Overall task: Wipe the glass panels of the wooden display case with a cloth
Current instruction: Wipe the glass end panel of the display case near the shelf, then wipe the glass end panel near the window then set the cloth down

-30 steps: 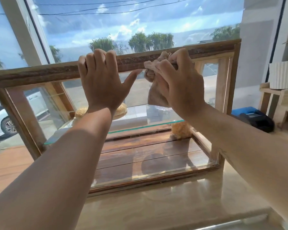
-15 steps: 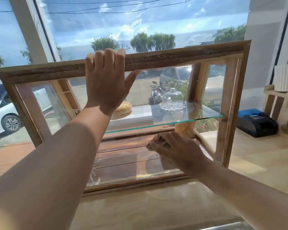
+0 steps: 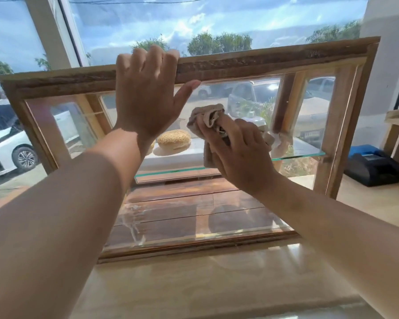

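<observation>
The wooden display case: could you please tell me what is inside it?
On the glass shelf lies a sesame bun. Further right, the right hand and cloth cover most of a clear glass item. Wooden floor boards show below.

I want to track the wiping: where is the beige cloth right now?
The crumpled beige cloth is bunched in the right hand, pressed against the wooden display case's front glass panel, right of the sesame bun.
</observation>
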Demonstrator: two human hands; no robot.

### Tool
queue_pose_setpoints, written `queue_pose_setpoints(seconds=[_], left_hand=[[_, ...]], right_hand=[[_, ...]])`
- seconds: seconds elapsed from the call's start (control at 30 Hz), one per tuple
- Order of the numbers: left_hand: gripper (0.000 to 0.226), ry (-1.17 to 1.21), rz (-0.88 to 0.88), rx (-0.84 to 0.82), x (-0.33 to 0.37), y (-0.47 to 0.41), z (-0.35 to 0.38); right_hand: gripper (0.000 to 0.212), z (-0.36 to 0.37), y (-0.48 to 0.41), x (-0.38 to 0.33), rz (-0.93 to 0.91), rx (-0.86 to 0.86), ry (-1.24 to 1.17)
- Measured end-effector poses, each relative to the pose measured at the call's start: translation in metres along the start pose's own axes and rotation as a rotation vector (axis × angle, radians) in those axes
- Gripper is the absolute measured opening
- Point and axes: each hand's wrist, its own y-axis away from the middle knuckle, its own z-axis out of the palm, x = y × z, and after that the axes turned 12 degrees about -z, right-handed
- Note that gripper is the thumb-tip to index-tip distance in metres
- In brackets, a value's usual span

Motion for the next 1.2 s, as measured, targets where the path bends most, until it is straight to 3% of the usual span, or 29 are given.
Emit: queue_pose_setpoints(seconds=[0.43, 0.57, 0.77, 0.9, 1.07, 1.13, 1.2], left_hand=[[0.065, -0.011, -0.034, 0.094, 0.006, 0.002, 0.005], [0.066, -0.014, -0.035, 0.099, 0.007, 0.002, 0.007], [0.065, -0.052, -0.033, 0.127, 0.007, 0.002, 0.006], [0.064, -0.047, -0.05, 0.063, 0.008, 0.002, 0.0], [0.074, 0.013, -0.022, -0.216, 0.009, 0.002, -0.02], [0.072, 0.054, -0.004, -0.204, 0.012, 0.015, -0.027], [0.067, 0.104, 0.021, -0.159, 0.021, 0.044, -0.034]], right_hand=[[0.033, -0.002, 0.099, -0.05, -0.184, -0.108, -0.104], [0.062, -0.012, 0.137, -0.071, -0.264, -0.245, -0.199], [0.035, -0.025, 0.147, -0.087, -0.318, -0.331, -0.241], [0.038, -0.039, 0.157, -0.102, -0.228, -0.422, -0.365], [0.059, -0.061, 0.161, -0.107, -0.161, -0.523, -0.523], [0.053, -0.067, 0.163, -0.107, -0.114, -0.54, -0.636], [0.049, -0.076, 0.163, -0.105, 0.056, -0.5, -0.738]])
